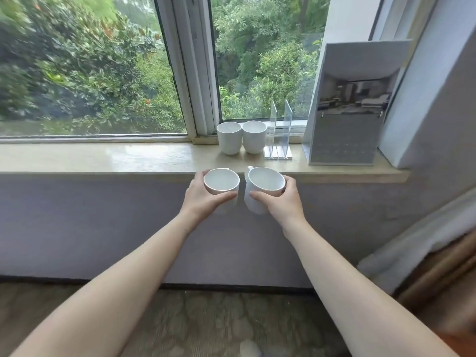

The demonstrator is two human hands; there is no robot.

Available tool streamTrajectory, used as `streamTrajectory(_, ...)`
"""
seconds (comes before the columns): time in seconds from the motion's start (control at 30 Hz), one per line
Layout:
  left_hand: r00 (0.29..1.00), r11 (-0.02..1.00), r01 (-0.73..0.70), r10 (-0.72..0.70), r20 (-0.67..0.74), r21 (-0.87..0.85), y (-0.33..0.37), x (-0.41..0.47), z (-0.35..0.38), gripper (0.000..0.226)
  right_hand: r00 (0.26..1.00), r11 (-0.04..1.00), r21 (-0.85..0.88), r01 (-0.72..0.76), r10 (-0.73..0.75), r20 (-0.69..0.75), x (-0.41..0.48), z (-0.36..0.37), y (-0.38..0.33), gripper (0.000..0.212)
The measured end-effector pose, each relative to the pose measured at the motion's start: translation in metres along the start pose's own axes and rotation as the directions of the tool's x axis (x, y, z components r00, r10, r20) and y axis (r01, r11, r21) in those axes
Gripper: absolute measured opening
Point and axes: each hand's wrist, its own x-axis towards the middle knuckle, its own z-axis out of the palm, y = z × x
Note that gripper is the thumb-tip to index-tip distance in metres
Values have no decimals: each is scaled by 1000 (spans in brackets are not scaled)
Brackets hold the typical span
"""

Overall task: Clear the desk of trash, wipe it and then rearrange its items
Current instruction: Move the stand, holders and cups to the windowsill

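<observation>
Currently left mug [221, 179] is gripped in left hand [203, 199] and right mug [265, 181] in right hand [283, 202], fingers curled round each body. They are side by side, just short of the windowsill [128, 158] edge. Left mug's handle is mostly hidden, probably facing away. On the sill behind: left cup [229, 139], right cup [254, 137], clear acrylic stand [279, 135], picture board [345, 119].

A wide window [90, 73] with a pale frame [190, 73] fills the upper view. Dense green trees [270, 60] stand outside in soft daylight. Below the window runs a glossy beige stone sill [103, 158]. The wall [77, 222] under the sill is plain, pale lilac-grey. The floor [206, 318] looks like mottled grey-brown carpet, though it is blurred. At the right, a white wall reveal [425, 112] juts forward.
</observation>
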Motion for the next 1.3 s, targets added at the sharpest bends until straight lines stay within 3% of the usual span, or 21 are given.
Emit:
streamTrajectory(0.2, 999, 995, -38, 37, -16, -91, 26, 59, 1, 88, 999, 997, -69, 31, -33, -24, 64, 5, -28, 78)
streamTrajectory(0.47, 999, 998, -34, 34, 7, -52, 28, 105, 19, 83, 1000, 985, -170, 0, -5, -30, 112, 17, -25, 79)
streamTrajectory(0.9, 1000, 1000, -13, 13, 3, -20, 21, 133, 29, 78, 999, 958, -287, 10, -19, -29, 143, 38, -26, 84)
streamTrajectory(1.3, 994, 998, -40, 44, 101, -44, 15, 142, 30, 80, 1000, 946, -325, -1, -5, -17, 156, 42, -25, 88)
